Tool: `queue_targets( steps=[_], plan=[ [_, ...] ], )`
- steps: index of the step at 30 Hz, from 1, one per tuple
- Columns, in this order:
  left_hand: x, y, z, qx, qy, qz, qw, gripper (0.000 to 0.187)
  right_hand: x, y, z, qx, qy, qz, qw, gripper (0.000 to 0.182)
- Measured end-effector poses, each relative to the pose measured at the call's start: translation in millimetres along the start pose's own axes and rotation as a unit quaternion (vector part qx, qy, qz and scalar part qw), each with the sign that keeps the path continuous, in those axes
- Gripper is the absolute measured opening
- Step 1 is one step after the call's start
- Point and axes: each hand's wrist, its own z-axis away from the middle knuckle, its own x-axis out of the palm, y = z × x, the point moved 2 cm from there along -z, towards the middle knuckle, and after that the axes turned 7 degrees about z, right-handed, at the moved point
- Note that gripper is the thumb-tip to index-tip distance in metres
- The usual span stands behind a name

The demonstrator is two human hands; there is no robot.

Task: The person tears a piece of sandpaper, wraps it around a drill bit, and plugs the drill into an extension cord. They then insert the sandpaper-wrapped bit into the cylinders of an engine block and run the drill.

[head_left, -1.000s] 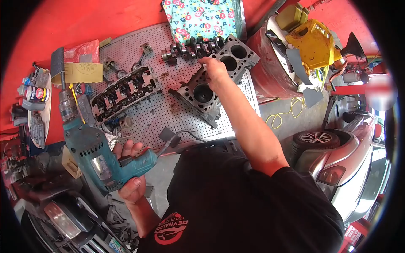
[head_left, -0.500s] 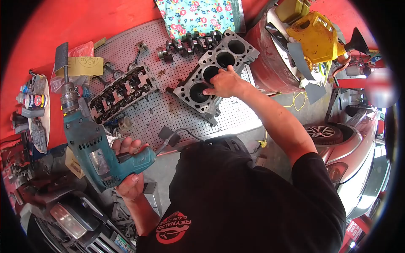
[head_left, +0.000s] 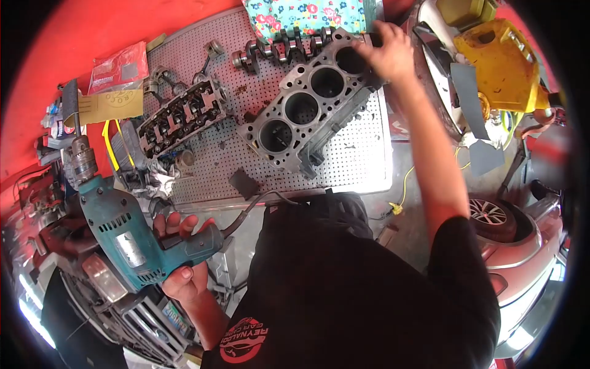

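My left hand [head_left: 181, 258] is wrapped round the handle of a teal power drill [head_left: 126, 234], which points up and away at the left. A rolled grey abrasive strip [head_left: 70, 107] sits in the drill's chuck. My right hand [head_left: 393, 54] is at the far right end of the engine block [head_left: 289, 132], its fingers spread and slightly blurred. Four round bores open upward in the block, which lies at a slant on the perforated metal table [head_left: 215, 178]. Behind the block lies a crankshaft [head_left: 286, 50].
A cylinder head [head_left: 183, 120] and pistons with rods [head_left: 163, 77] lie left of the block. A dark square sheet [head_left: 244, 183] is near the front edge. At the right stand a drum [head_left: 424, 92] and a yellow jug [head_left: 501, 64]. The drill's cord [head_left: 249, 209] crosses in front.
My right hand has moved from the middle bores to the block's far right end, and its fingers have spread. The view has shifted; my left hand still holds the drill.
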Motion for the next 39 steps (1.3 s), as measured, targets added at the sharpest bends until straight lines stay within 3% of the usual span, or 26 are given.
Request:
queue_targets(
  steps=[1, 2, 4, 5, 8, 16, 24, 29, 30, 31, 33, 34, 35, 36, 37, 39],
  plan=[
    [9, -1, 1, -0.004, -0.005, 0.007, 1.000, 0.098, 28, 35, -16, 0.036, -0.074, -0.037, 0.996, 0.092],
    [17, -4, 5, -0.006, 0.002, 0.005, 1.000, 0.097, 40, 46, -22, 0.068, -0.239, -0.133, 0.959, 0.093],
    [28, -11, 12, -0.003, 0.013, 0.005, 1.000, 0.096, 32, 23, 4, 0.046, -0.374, -0.092, 0.922, 0.082],
    [33, -13, 13, -0.007, -0.005, 0.019, 1.000, 0.095, 27, 21, 8, 0.087, -0.356, -0.070, 0.928, 0.067],
    [44, -19, 27, -0.002, -0.020, 0.032, 0.999, 0.094, 29, 23, 14, 0.097, -0.338, -0.061, 0.934, 0.058],
    [42, 4, 59, -0.023, -0.019, 0.055, 0.998, 0.101, -11, 22, 89, 0.217, -0.336, -0.033, 0.916, 0.060],
    [29, 17, 64, -0.026, -0.041, 0.046, 0.998, 0.099, -42, 19, 174, 0.328, -0.270, -0.037, 0.905, 0.057],
    [15, 16, 61, -0.062, -0.068, 0.056, 0.994, 0.096, -55, 4, 213, 0.327, -0.200, -0.056, 0.922, 0.076],
    [13, 16, 60, -0.065, -0.072, 0.057, 0.994, 0.096, -53, -8, 224, 0.169, -0.040, 0.126, 0.977, 0.074],
    [13, 15, 59, -0.067, -0.071, 0.061, 0.993, 0.096, -78, -33, 216, 0.086, 0.008, 0.047, 0.995, 0.070],
    [13, 14, 60, -0.078, -0.067, 0.066, 0.993, 0.096, -85, -82, 217, -0.047, -0.095, -0.124, 0.987, 0.053],
    [13, 15, 60, -0.083, -0.068, 0.061, 0.992, 0.097, -96, -116, 216, -0.014, -0.266, -0.172, 0.948, 0.051],
    [12, 15, 59, -0.085, -0.072, 0.056, 0.992, 0.097, -87, -136, 220, -0.027, -0.292, -0.140, 0.946, 0.054],
    [12, 15, 58, -0.084, -0.077, 0.051, 0.992, 0.098, -73, -152, 214, -0.040, -0.420, -0.102, 0.901, 0.061],
    [13, 15, 57, -0.080, -0.089, 0.047, 0.992, 0.098, -56, -167, 219, -0.032, -0.406, -0.076, 0.910, 0.062],
    [12, 17, 60, -0.075, -0.110, 0.039, 0.990, 0.099, -60, -179, 186, -0.003, -0.529, -0.114, 0.841, 0.061]
  ],
)
